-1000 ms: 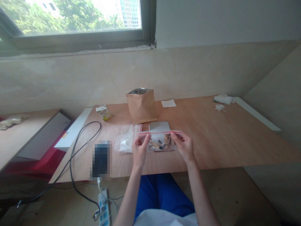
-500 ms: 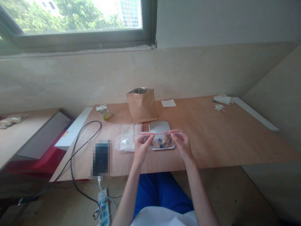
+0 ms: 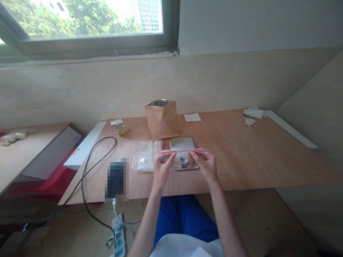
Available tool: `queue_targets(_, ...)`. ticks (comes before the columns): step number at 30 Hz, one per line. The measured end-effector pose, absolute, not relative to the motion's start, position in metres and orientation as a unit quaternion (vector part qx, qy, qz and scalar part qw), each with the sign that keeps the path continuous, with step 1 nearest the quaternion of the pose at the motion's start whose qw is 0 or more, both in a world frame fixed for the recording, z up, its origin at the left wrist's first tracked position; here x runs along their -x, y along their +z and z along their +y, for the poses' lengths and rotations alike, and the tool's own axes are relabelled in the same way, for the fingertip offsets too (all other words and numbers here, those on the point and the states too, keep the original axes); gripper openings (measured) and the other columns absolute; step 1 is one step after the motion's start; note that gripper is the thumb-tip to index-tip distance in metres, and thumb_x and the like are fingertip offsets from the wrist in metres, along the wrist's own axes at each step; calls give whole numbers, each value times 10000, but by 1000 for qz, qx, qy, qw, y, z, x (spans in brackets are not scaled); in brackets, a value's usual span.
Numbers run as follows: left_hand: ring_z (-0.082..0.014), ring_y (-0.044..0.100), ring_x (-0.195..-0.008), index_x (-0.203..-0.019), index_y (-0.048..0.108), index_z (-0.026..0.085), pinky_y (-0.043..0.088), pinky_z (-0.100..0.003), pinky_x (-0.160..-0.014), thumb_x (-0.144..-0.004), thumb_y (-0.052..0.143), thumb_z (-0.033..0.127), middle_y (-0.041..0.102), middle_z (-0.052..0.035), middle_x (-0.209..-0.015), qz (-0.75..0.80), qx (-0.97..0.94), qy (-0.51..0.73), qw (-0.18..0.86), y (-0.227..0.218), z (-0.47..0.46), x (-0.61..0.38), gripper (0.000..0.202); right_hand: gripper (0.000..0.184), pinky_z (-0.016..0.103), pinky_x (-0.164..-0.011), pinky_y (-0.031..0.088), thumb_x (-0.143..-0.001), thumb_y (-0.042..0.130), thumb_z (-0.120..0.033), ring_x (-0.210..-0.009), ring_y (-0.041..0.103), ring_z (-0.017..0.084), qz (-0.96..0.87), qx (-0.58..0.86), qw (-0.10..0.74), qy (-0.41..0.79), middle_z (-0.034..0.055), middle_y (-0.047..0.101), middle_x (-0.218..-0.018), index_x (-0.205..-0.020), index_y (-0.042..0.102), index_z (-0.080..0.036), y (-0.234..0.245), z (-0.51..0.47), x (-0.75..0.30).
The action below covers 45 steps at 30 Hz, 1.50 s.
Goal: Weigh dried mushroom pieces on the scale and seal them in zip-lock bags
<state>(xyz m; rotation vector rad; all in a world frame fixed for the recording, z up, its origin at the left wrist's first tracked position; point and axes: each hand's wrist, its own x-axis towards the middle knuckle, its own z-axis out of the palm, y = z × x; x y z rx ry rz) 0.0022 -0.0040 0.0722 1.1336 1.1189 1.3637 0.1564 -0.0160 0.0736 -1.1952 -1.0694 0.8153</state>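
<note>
Both my hands hold a small clear zip bag [image 3: 183, 160] with a red seal strip along its top, just above the front part of the wooden table [image 3: 241, 153]. My left hand [image 3: 161, 167] pinches the left end of the strip, and my right hand [image 3: 205, 165] pinches the right end. Brown and dark pieces lie inside the bag. Behind it sits a small silver scale [image 3: 182, 143]. An open brown paper pouch [image 3: 162, 119] stands upright further back.
A pile of empty clear bags [image 3: 144, 159] lies left of my hands, beside a blurred phone [image 3: 115, 180] and a black cable [image 3: 88, 171]. A small carton [image 3: 119, 127], a white paper [image 3: 192, 117] and crumpled tissues [image 3: 253, 113] lie further back. A power strip [image 3: 118, 235] is on the floor.
The bag has tipped so its contents hang lower under the strip and moved slightly away from me over the scale; my fingers stay pinched on the seal.
</note>
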Motion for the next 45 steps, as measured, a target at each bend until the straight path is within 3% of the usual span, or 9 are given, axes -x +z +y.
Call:
queue_targets(6, -184, 649, -800, -778, 701, 147, 504, -276, -724, -686, 695, 369, 700, -64, -818, 436, -502, 556, 499, 72, -3, 1, 240, 136, 297, -737, 531, -744, 661, -334, -812, 658, 176, -486, 460, 608, 428, 43, 709, -884, -764, 664, -200, 80, -18, -159)
queue_targets(13, -165, 632, -748, -753, 696, 157, 487, -258, -686, -697, 690, 342, 684, -48, -769, 422, -528, 541, 501, 74, -1, -2, 193, 186, 272, -641, 539, -713, 690, -360, -753, 661, 175, -512, 465, 567, 447, 37, 715, -836, -814, 686, -204, 77, -15, -159)
queue_targets(19, -156, 626, -739, -720, 697, 169, 479, -260, -691, -675, 707, 324, 679, -33, -750, 411, -510, 560, 507, 74, 0, -6, 162, 168, 268, -602, 528, -709, 692, -374, -699, 651, 171, -498, 471, 580, 440, 17, 702, -759, -762, 695, -215, 74, -16, -156)
queue_targets(23, -152, 621, -727, -720, 693, 168, 474, -255, -681, -677, 705, 327, 673, -26, -733, 420, -504, 557, 509, 75, 0, -7, 165, 152, 279, -661, 517, -722, 684, -366, -732, 645, 174, -502, 479, 583, 422, 12, 693, -766, -757, 696, -219, 71, -15, -157)
queue_targets(26, -156, 621, -748, -747, 692, 169, 471, -253, -693, -696, 691, 327, 673, -29, -753, 424, -517, 554, 496, 74, 1, -5, 166, 174, 308, -776, 499, -754, 651, -385, -877, 635, 193, -540, 458, 570, 416, 27, 698, -910, -820, 692, -229, 73, -13, -166)
queue_targets(30, -166, 622, -783, -764, 697, 172, 472, -259, -701, -730, 662, 332, 671, -41, -782, 419, -563, 545, 460, 73, 3, -1, 167, 280, 359, -873, 440, -817, 571, -415, -1013, 581, 203, -590, 475, 563, 331, 32, 655, -1091, -1050, 631, -272, 90, -11, -176)
queue_targets(36, -177, 621, -835, -821, 700, 181, 470, -276, -750, -799, 583, 348, 672, -60, -829, 393, -614, 538, 422, 72, 2, -1, 205, 74, 387, -873, 352, -789, 645, -314, -870, 582, 211, -767, 508, 376, 109, 22, 693, -815, -798, 671, -245, 117, -8, -165)
queue_targets(45, -169, 621, -831, -852, 672, 185, 468, -280, -757, -824, 553, 314, 680, -50, -840, 409, -638, 555, 343, 63, 9, -5, 178, 81, 328, -811, 370, -847, 582, -275, -823, 588, 179, -800, 496, 322, 104, 10, 690, -867, -895, 626, -225, 112, 7, -161)
